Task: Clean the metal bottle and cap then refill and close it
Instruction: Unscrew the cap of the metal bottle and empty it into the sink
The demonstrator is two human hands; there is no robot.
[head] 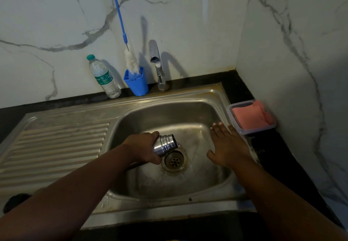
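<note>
My left hand (144, 147) grips the metal bottle (164, 144), mouth tilted toward three o'clock above the drain (174, 161); my right hand (227, 146) is spread, empty.

The plastic water bottle (104, 77) bears a green label, its print too small to read.

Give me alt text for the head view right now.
The left hand tips a metal bottle mouth-down over the drain of a steel sink, while the right hand hovers open and empty beside it. Behind stand a plastic water bottle, a bottle brush in a blue cup, and the tap.
</note>
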